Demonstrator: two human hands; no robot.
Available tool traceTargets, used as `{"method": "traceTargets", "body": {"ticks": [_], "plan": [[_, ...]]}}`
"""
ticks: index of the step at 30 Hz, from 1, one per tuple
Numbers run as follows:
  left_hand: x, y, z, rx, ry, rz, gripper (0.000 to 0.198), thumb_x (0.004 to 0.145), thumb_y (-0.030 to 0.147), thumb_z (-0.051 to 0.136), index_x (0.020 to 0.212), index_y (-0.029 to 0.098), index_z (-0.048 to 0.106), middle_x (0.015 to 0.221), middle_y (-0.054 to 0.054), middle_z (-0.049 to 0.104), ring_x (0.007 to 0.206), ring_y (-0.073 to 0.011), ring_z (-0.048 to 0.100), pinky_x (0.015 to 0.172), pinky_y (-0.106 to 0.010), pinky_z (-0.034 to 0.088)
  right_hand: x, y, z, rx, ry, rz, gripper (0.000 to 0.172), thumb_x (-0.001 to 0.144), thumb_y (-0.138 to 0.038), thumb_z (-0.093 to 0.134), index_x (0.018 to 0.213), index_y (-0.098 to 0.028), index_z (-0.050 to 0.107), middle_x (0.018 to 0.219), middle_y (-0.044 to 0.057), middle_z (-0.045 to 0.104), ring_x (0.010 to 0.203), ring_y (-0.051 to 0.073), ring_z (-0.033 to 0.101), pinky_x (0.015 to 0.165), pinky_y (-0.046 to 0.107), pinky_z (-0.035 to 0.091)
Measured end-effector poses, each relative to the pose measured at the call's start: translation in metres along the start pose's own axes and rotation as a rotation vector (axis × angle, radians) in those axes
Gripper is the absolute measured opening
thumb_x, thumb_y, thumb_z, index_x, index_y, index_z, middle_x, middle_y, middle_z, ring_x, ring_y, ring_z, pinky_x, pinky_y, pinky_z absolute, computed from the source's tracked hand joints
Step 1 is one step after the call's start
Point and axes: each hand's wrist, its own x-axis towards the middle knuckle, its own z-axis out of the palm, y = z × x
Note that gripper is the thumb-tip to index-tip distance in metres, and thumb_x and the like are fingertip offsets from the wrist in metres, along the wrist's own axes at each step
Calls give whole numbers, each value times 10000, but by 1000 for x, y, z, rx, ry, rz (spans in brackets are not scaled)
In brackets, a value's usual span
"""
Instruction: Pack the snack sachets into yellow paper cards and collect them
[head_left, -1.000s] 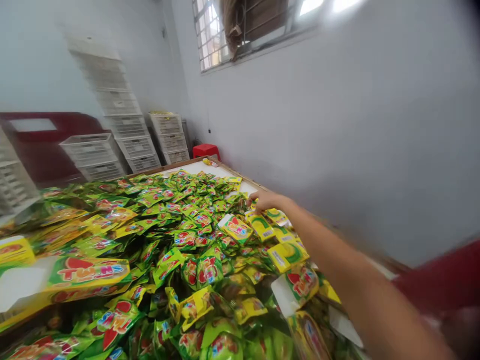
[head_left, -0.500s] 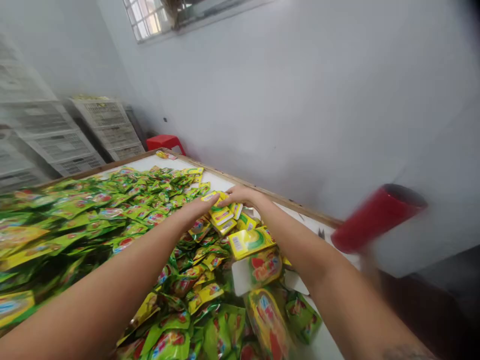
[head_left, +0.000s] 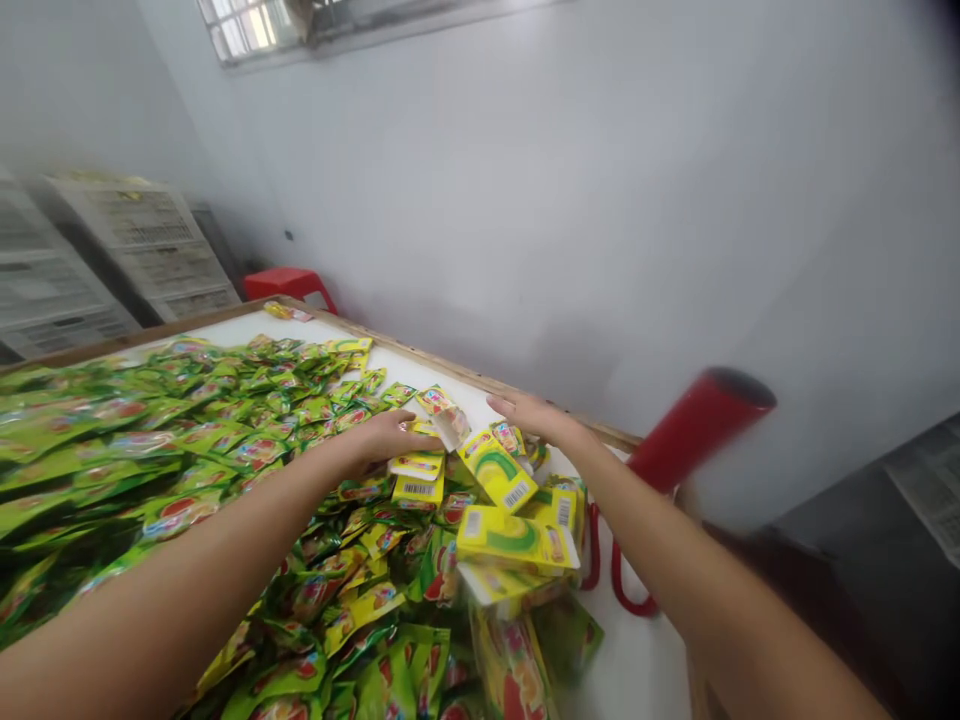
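Observation:
A big heap of green and yellow snack packets (head_left: pixel 187 450) covers a white table (head_left: pixel 645 670). Both my arms reach over it to the far right part of the heap. My left hand (head_left: pixel 394 436) lies on the packets with its fingers curled over a yellow packet (head_left: pixel 418 465). My right hand (head_left: pixel 529 415) is flat and open, fingers stretched, resting on packets near the table's wooden rim (head_left: pixel 480 380). Between the hands lie several yellow packets with barcodes (head_left: pixel 499 470).
A red tube-like object (head_left: pixel 694 425) and red scissor handles (head_left: pixel 622 570) are at the table's right edge. Stacked white crates (head_left: pixel 142 245) and a red stool (head_left: pixel 289 285) stand by the grey wall. A barred window (head_left: pixel 240 20) is above.
My left arm came into view and reached beside the right hand. Both hands have drawn a little nearer, and the view swung right and down, bringing the red tube into sight.

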Motion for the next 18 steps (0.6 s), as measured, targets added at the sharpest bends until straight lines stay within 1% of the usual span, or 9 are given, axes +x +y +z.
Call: {"method": "traceTargets", "body": {"ticks": [3,5,8,10,12,14,15,17,18], "plan": [[-7,5,6,-83,-223,-32,1006,517,425,865,1411,224,448,1073,-115,757,878,-307,733,694,-342,578,-8,-3,30,81,-23,-128,749,781,-694,590,1364,-228,521,1445,117,481,1313,334,451,1049,451,400],[-10,11,7,-134,-314,-9,1020,558,378,845,1455,271,372,1068,-81,761,882,-289,736,690,-323,581,-11,-8,43,139,-12,-220,758,750,-629,674,1380,-246,498,1416,87,520,1252,288,523,1005,386,452],[-23,26,1,-208,-345,66,973,674,326,750,1504,269,246,971,-65,774,779,-258,743,659,-329,579,-12,-23,49,206,50,-342,663,832,-531,622,1405,-239,460,1382,61,555,1194,230,574,971,332,480],[-49,38,-12,-257,-297,131,962,713,274,700,1520,275,177,915,-49,771,701,-230,733,639,-327,574,-19,-44,49,241,92,-415,659,854,-497,592,1427,-219,425,1427,72,504,1255,241,517,1030,360,435],[-95,48,-35,-296,-203,182,956,710,220,694,1514,314,186,920,-31,764,669,-202,718,634,-311,567,-40,-79,55,273,151,-518,678,841,-479,603,1438,-223,408,1469,82,443,1317,275,439,1094,426,359],[-159,53,-68,-312,-67,199,940,685,186,718,1491,347,261,1005,-27,751,688,-186,709,640,-294,563,-74,-127,71,279,305,-676,649,830,-489,611,1410,-245,453,1371,103,529,1241,320,499,1056,523,378],[-195,52,-88,-309,15,193,953,662,145,733,1477,365,291,1083,-15,735,742,-179,709,674,-280,563,-94,-154,84,279,331,-759,649,827,-490,616,1412,-266,448,1329,104,552,1201,330,525,1031,555,392],[-278,44,-131,-190,161,256,938,676,108,711,1486,324,291,1200,-40,694,886,-205,697,768,-303,561,-142,-210,117,279,266,-889,651,854,-460,614,1443,-297,392,1330,100,540,1233,329,496,1052,576,360],[-325,37,-151,-90,236,260,908,694,110,701,1487,299,300,1252,-49,667,975,-224,677,845,-329,548,-169,-238,138,309,187,-957,631,865,-442,613,1440,-309,391,1323,95,541,1248,322,483,1060,571,356]]}}
